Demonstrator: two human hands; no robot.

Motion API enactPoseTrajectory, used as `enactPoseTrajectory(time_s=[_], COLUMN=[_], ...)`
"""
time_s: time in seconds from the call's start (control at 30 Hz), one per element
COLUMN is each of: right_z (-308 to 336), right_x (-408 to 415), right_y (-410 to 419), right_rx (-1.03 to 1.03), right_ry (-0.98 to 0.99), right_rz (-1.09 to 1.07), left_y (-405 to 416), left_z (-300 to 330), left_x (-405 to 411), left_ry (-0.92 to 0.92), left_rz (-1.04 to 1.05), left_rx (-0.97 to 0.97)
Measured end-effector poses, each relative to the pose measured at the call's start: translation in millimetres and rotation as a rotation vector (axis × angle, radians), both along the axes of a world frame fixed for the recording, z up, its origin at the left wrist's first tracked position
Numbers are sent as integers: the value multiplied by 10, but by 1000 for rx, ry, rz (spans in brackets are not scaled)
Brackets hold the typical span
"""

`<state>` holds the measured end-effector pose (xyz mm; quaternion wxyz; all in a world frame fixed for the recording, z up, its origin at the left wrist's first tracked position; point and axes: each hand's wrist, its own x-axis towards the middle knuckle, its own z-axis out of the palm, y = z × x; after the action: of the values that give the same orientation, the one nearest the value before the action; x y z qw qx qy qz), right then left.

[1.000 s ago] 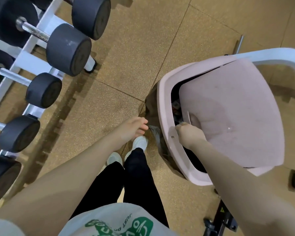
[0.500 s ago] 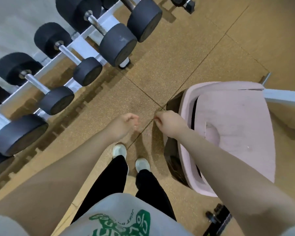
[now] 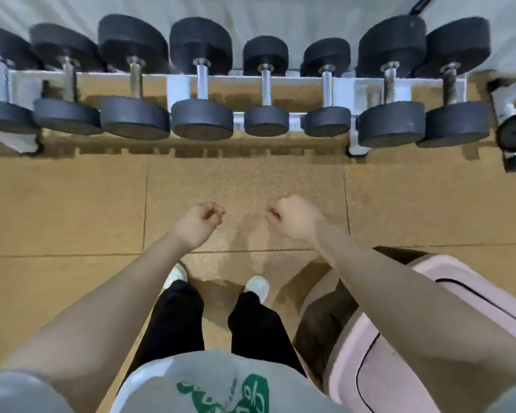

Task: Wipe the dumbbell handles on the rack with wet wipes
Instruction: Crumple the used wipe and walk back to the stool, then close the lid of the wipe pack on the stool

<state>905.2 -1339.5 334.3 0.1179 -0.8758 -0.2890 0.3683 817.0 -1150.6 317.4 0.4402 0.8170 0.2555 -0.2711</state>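
Cork floor (image 3: 96, 210) — pink bin (image 3: 399, 368) beside right hand (image 3: 292, 219), dumbbell rack (image 3: 295, 81) beyond.

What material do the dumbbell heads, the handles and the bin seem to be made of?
Dumbbell heads: probably rubber-coated, matte black with no shine.
Handles: metal, apparently chromed steel, silver and bright.
Bin: likely plastic, smooth pale pink with moulded lid seams.

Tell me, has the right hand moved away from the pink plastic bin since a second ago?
Yes. The right hand has left the pink plastic bin rim and now hangs over the floor, toward the dumbbell rack.
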Motion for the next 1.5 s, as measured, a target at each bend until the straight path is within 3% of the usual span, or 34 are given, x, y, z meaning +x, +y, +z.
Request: enactPoseTrajectory(time_s=[0.33, 0.5, 0.6, 0.83, 0.93, 1.13, 1.5], right_z=[324, 371, 408, 681, 788, 811, 146], right_x=[-529, -1328, -1985, -3226, -3642, -4481, -5615], right_y=[1932, 3154, 4137, 5912, 6567, 7816, 10417], right_rx=[40, 81, 87, 185, 270, 332, 248], right_ry=[-117, -115, -138, -287, -356, -307, -172], right_rz=[470, 633, 735, 947, 977, 1066, 1049], left_y=[1377, 2261, 3039, 4430, 4873, 5748, 7952], left_z=[152, 232, 308, 769, 922, 933, 205], left_x=[-1387, -2351, -3140, -4621, -5052, -5809, -6889], left_ry=[-136, -107, -102, -178, -219, -194, -146], left_rz=[376, 455, 621, 849, 944, 1150, 1347], left_rx=[29, 74, 79, 281, 381, 525, 326])
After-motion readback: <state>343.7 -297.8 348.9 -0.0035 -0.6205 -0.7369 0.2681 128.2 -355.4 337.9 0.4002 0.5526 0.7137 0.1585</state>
